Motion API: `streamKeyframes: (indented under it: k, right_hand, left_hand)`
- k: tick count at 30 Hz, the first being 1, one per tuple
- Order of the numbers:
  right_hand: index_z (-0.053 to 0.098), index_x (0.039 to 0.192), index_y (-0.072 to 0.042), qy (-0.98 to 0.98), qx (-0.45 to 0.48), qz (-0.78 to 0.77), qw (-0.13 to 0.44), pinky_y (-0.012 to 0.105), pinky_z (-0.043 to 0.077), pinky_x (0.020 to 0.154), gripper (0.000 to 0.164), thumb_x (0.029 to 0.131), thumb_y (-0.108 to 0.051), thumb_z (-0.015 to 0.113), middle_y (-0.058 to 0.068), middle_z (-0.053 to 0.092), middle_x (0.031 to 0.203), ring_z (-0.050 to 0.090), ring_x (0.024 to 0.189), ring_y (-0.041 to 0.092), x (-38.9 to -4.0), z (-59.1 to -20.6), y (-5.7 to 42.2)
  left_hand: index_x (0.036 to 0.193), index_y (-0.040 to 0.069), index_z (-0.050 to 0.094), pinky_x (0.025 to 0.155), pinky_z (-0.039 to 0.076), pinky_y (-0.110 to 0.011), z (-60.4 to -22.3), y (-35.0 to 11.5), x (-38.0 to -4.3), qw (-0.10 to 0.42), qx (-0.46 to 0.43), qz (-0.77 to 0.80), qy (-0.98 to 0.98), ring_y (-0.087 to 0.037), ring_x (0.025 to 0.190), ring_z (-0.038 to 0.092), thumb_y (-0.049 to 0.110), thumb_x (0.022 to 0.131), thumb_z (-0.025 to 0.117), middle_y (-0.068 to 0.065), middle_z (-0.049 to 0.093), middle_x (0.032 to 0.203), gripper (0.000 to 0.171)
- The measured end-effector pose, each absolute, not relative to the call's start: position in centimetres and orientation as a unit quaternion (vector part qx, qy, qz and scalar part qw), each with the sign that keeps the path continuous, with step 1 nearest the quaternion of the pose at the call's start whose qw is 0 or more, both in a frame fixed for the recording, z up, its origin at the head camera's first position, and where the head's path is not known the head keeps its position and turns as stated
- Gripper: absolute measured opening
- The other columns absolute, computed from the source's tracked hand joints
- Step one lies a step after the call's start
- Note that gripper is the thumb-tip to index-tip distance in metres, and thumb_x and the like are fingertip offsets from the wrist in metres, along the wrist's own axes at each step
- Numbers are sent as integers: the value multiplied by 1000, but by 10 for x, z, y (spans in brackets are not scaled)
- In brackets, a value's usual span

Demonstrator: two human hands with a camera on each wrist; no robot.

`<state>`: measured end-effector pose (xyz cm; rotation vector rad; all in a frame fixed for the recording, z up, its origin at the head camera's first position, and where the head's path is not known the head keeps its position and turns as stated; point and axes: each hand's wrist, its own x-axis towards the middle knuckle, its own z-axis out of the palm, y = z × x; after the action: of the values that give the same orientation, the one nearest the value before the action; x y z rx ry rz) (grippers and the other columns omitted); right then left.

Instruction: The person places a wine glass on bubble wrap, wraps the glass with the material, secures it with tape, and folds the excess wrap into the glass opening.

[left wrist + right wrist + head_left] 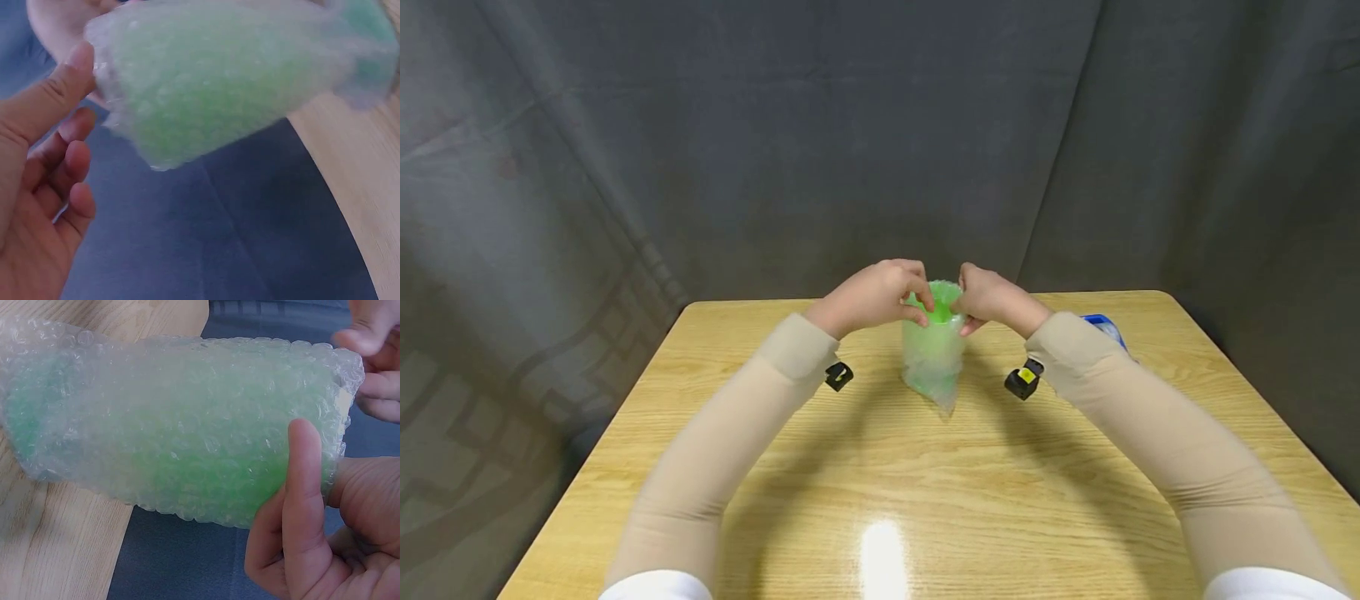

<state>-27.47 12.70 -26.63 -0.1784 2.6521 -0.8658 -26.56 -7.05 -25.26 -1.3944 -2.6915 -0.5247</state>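
Observation:
A clear bubble wrap bag (934, 350) stands near the far side of the table, with its mouth up and its lower end narrowing to a crumpled tip. Something bright green (942, 310) shows through its mouth and walls; a darker green part (31, 406) shows at the bottom end. My left hand (880, 293) pinches the left side of the bag's rim between thumb and fingers. On the opposite side, my right hand (992, 298) holds the rim, its fingers (304, 462) along the outside wall and the rest of the hand reaching into the mouth.
The wooden table (820, 467) spreads around the bag. Partly hidden behind my right sleeve is a blue-rimmed container (1097, 320) with something clear in it. A dark grey curtain (820, 150) hangs behind the table and along its sides.

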Motion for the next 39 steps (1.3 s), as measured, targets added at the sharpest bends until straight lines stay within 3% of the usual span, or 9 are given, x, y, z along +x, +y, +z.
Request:
streamKeyframes:
  k: [10, 17, 25, 31, 35, 39]
  right_hand:
    - [35, 114, 4, 935, -66, -303, 172, 24, 55, 55, 29, 94, -5, 53, 19, 51, 94, 60, 52, 11, -274, -269, 125]
    - [35, 118, 5, 939, -68, -289, 171, 25, 56, 55, 32, 95, -6, 53, 22, 51, 100, 62, 54, 12, -274, -267, 127]
    - [35, 116, 5, 937, -67, -297, 170, 25, 56, 55, 31, 94, -6, 53, 21, 51, 99, 61, 53, 12, -273, -268, 128]
    - [36, 113, 4, 935, -65, -304, 169, 25, 56, 55, 28, 94, -6, 54, 19, 51, 95, 60, 52, 12, -273, -269, 128]
    - [36, 110, 2, 937, -65, -298, 168, 24, 55, 54, 26, 94, -6, 55, 18, 50, 92, 60, 52, 11, -272, -269, 128]
    - [35, 109, 1, 939, -63, -293, 169, 24, 54, 54, 25, 94, -7, 54, 15, 48, 88, 60, 52, 11, -272, -268, 128]
  left_hand:
    - [82, 15, 68, 67, 47, -20, -268, -73, -264, 95, -495, -165, -848, -9, 72, 53, 19, 83, 75, 3, 55, 83, 8]
    - [85, 11, 66, 69, 49, -19, -274, -71, -263, 99, -470, -209, -852, -9, 75, 57, 14, 87, 72, 1, 61, 84, 7]
    - [92, 12, 76, 78, 52, -21, -274, -74, -258, 129, -506, -105, -846, -11, 85, 62, 21, 86, 73, 3, 71, 92, 11]
    - [98, 13, 75, 82, 51, -23, -276, -74, -257, 127, -524, -46, -841, -13, 92, 59, 18, 83, 76, 4, 70, 98, 17]
    - [91, 15, 74, 77, 50, -22, -274, -68, -258, 126, -521, -11, -844, -13, 85, 57, 12, 87, 71, 5, 69, 91, 5]
    - [86, 13, 73, 74, 50, -23, -270, -64, -259, 110, -524, 11, -845, -12, 80, 56, 6, 89, 68, 2, 68, 87, 9]
